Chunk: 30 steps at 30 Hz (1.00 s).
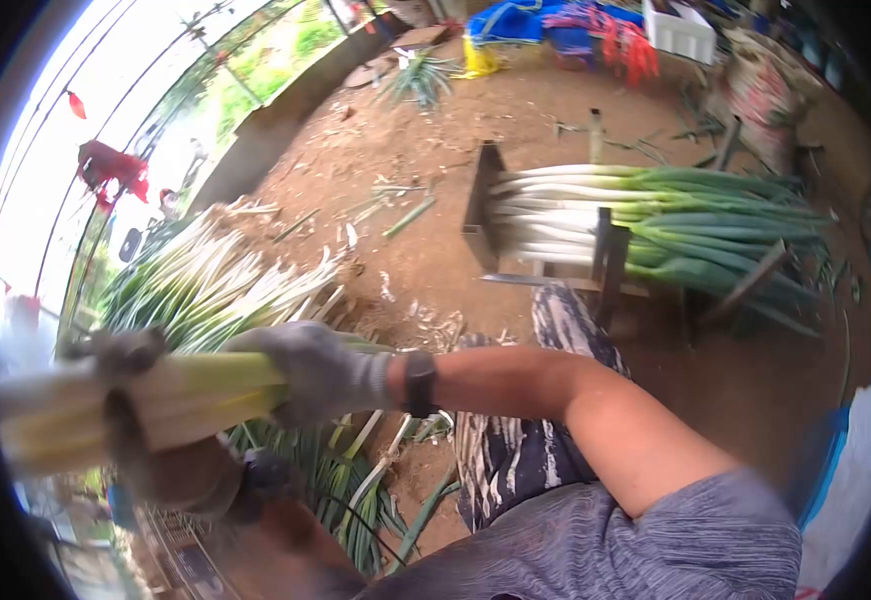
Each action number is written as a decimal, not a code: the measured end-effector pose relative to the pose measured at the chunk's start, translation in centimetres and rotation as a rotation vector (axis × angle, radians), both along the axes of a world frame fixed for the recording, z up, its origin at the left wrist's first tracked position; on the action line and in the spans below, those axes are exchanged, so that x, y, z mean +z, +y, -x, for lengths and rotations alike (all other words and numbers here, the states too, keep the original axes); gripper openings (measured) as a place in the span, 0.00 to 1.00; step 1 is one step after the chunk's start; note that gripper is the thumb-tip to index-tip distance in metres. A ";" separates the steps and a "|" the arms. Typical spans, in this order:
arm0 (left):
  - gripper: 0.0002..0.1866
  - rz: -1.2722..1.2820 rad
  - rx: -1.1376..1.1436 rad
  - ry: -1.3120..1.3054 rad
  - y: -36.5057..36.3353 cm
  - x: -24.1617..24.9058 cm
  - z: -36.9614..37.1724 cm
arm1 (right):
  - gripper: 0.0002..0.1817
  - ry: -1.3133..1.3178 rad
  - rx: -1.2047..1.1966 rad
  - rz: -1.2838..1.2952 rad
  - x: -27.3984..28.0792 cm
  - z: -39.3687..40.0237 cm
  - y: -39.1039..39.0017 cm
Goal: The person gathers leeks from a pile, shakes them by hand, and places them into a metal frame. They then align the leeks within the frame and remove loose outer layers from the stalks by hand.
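A thick bundle of long green onions [206,385] is held level at the left, its white end blurred near the left edge. My right hand [311,370], in a grey glove, wraps around the greener part of the bundle. Farther along, my left hand [181,465], in a dirty glove, has its fingers closed round the pale stalks; motion blurs it. Beneath and behind the bundle lies a large heap of loose green onions [231,280], white ends pointing right. Leaves hide part of the ground below my hands.
At the right, a rack [611,265] with upright posts and an end board cradles a row of green onions [656,215]. A sack [761,105], a white foam box [681,32] and blue sheeting [516,22] sit at the back. Leaf scraps litter the dirt floor [436,130].
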State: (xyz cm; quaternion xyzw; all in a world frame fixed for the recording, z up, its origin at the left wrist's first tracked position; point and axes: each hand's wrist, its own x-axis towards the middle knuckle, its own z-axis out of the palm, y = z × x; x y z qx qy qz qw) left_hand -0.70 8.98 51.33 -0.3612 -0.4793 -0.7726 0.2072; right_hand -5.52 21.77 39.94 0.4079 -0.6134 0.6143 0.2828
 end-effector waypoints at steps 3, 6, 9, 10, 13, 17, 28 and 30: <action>0.32 -0.146 -0.356 0.185 -2.0 3.6 -1.1 | 0.28 0.308 -0.163 0.025 6.0 0.6 2.3; 0.32 -0.266 -0.333 0.396 1.7 4.6 -1.9 | 0.13 0.644 -0.502 -0.163 11.2 0.3 7.0; 0.32 -0.403 -0.386 0.499 7.2 3.6 0.1 | 0.02 0.931 -0.731 -0.255 14.5 1.5 13.0; 0.33 -0.445 -0.424 0.488 9.2 2.8 1.6 | 0.05 0.866 -0.634 -0.293 15.2 1.9 17.7; 0.49 -0.584 -0.875 0.184 12.8 -3.1 9.3 | 0.07 0.920 -1.193 -0.884 16.2 -0.5 27.5; 0.44 -0.659 -0.886 -0.201 23.0 -12.8 18.0 | 0.18 0.872 -1.536 -1.239 10.1 -0.4 36.3; 0.26 -0.373 -0.818 -1.446 34.2 -43.9 29.2 | 0.37 -0.376 -1.170 -1.442 -22.4 3.0 48.6; 0.26 -2.156 -1.122 -2.234 31.9 -50.0 33.3 | 0.35 -0.424 -1.177 -1.452 -21.4 2.4 47.2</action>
